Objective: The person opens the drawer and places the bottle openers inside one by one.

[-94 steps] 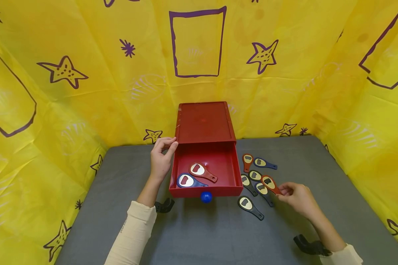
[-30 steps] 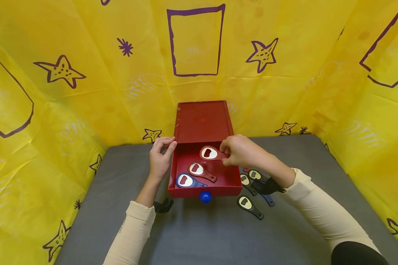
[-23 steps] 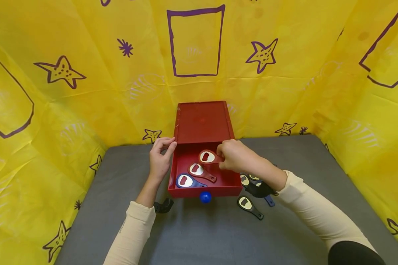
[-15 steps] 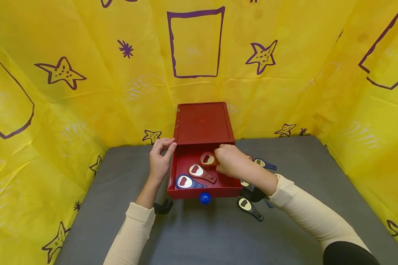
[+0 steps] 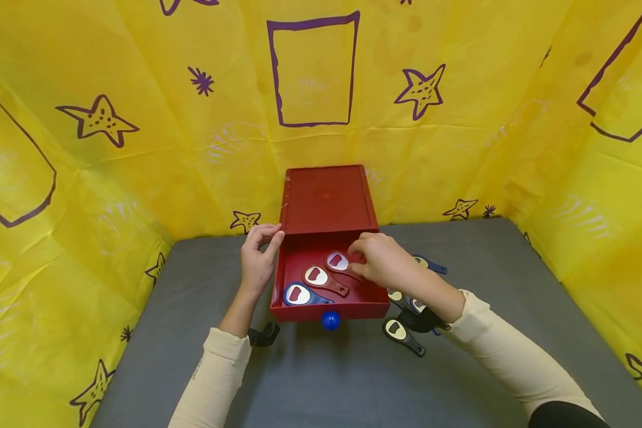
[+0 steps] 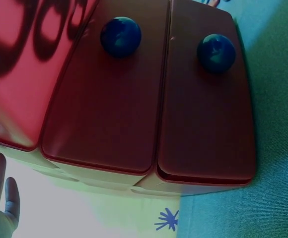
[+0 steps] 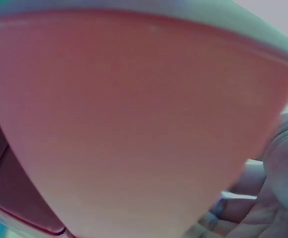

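Carried over from the right of the red drawer (image 5: 305, 312), a red bottle opener (image 5: 336, 261) now lies inside it, making three with the second red opener (image 5: 317, 276) and the blue opener (image 5: 298, 293). The right hand (image 5: 387, 261), fingers parted over the handle, seems to have let go. The left hand (image 5: 258, 255), fingers loosely extended and apparently gripping nothing, stays left of the drawer. Right of the drawer, more openers (image 5: 403, 337) lie on the gray worktop (image 5: 326, 380); star-printed yellow fabric (image 5: 192, 166) hangs behind.

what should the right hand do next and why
Probably lift the right hand out of the red drawer: the upper red bottle opener seems to lie flat in it, and more bottle openers lie outside on the table.
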A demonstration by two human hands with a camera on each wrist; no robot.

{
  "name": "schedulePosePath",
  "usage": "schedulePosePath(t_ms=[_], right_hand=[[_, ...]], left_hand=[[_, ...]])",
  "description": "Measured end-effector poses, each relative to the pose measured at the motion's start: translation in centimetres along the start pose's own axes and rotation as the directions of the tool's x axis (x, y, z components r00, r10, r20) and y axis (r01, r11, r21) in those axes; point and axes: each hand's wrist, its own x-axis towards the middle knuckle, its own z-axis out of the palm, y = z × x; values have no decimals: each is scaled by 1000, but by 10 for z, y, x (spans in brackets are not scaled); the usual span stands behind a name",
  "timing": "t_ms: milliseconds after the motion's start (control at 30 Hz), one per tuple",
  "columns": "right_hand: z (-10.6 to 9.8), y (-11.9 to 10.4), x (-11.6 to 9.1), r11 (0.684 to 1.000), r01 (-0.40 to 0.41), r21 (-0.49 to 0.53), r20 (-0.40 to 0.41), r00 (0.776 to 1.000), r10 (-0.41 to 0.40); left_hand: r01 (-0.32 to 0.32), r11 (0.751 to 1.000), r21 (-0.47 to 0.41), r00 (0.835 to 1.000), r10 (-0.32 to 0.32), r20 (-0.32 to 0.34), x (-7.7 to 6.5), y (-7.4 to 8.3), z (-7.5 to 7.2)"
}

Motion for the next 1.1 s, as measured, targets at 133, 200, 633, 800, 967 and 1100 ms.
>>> schedulePosePath(t_ms=[133, 200, 633, 800, 967, 1100], right_hand=[[-1, 9, -5, 993, 39, 109, -61, 998, -32], [-2, 12, -8, 986, 63, 157, -90, 995, -50], [-1, 6, -35, 913, 158, 376, -233, 970, -72], [1, 2, -45, 869, 212, 447, -236, 965, -114], [4, -2, -54, 829, 267, 491, -227, 958, -174], [8, -4, -61, 803, 269, 533, -165, 963, -213]], left_hand=[[0, 1000, 4, 1000, 0, -1, 0, -1, 0], [2, 1000, 4, 1000, -2, -2, 0, -1, 0], [8, 1000, 0, 1000, -8, -3, 1, 1, -1], [7, 1000, 0, 1000, -7, 1, 0, 0, -1], [3, 1000, -3, 1000, -3, 1, 0, -1, 0], [-1, 1000, -5, 1000, 1, 1, 0, -1, 0]])
